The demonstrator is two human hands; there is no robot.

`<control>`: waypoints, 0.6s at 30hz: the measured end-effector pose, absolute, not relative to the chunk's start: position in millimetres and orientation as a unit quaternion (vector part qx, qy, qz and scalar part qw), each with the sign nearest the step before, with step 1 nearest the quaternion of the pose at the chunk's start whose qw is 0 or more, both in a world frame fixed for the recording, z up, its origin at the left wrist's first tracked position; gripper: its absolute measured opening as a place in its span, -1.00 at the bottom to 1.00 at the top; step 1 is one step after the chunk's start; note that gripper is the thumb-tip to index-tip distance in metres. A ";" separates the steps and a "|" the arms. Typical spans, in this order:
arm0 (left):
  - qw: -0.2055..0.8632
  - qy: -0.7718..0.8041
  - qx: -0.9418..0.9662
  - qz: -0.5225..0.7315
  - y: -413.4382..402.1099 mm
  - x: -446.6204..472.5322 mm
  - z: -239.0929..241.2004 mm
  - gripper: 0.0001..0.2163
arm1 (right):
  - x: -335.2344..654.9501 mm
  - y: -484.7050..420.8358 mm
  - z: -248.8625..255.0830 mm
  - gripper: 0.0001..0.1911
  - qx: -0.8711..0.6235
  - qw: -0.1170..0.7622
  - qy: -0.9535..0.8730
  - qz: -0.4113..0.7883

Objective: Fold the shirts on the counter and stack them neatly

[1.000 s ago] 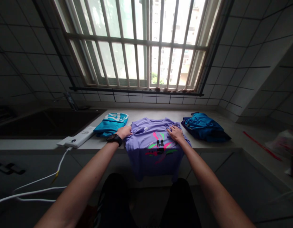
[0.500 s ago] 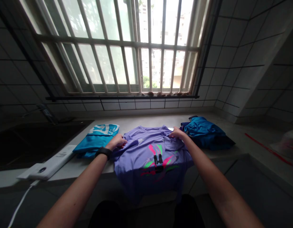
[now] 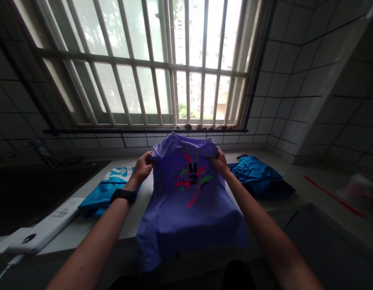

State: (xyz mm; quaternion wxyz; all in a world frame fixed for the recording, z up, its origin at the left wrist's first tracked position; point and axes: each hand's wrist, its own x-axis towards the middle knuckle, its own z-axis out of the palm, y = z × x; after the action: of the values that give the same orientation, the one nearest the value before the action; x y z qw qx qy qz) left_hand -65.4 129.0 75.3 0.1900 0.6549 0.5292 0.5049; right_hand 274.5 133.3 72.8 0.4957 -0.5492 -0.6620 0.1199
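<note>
A purple T-shirt (image 3: 186,201) with a pink, green and black print hangs in the air over the counter's front edge. My left hand (image 3: 143,166), with a black watch on its wrist, is closed on the shirt's upper left edge. My right hand (image 3: 220,161) is closed on the upper right edge. The shirt's top is folded over between the two hands, and its lower part drapes down past the counter edge.
A folded teal garment (image 3: 106,189) lies on the pale counter (image 3: 295,177) to the left. A crumpled blue garment (image 3: 257,177) lies to the right. A white power strip (image 3: 41,231) sits at the front left beside a dark sink (image 3: 32,185). A barred window stands behind.
The shirt lay flat on the counter a second ago with my hands on its shoulders. Both hands have since gripped its sides and lifted it off the counter.
</note>
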 end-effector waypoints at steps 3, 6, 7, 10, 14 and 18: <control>0.228 0.531 0.657 0.483 86.6 -80.5 65.4 -0.79 | 289.1 78.7 52.6 -0.65 -0.510 0.440 -0.716 0.182; 0.278 0.543 0.667 0.427 35.5 -101.7 31.4 -0.73 | 309.6 15.8 12.6 -0.78 -0.481 0.388 -0.755 0.219; 0.284 0.552 0.664 0.417 19.5 -106.9 18.4 -0.72 | 315.0 -2.1 -1.0 -0.76 -0.473 0.384 -0.761 0.223; 0.289 0.572 0.679 0.357 -18.3 -110.8 -12.6 -0.71 | 322.2 -37.6 -32.1 -0.57 -0.464 0.378 -0.772 0.214; 0.270 0.561 0.727 0.289 -35.9 -96.8 -22.1 -0.61 | 316.2 -47.0 -44.1 -0.38 -0.489 0.344 -0.781 0.179; 0.247 0.556 0.752 0.252 -21.7 -86.9 -12.4 -0.74 | 309.2 -33.0 -42.4 -0.38 -0.524 0.317 -0.776 0.150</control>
State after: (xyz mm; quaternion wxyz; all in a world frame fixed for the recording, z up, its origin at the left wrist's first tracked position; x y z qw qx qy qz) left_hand -86.9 -21.7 -12.4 0.2470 0.7523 0.5562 0.2522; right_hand 309.2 -33.0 -42.4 0.3174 -0.5243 -0.7758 0.1499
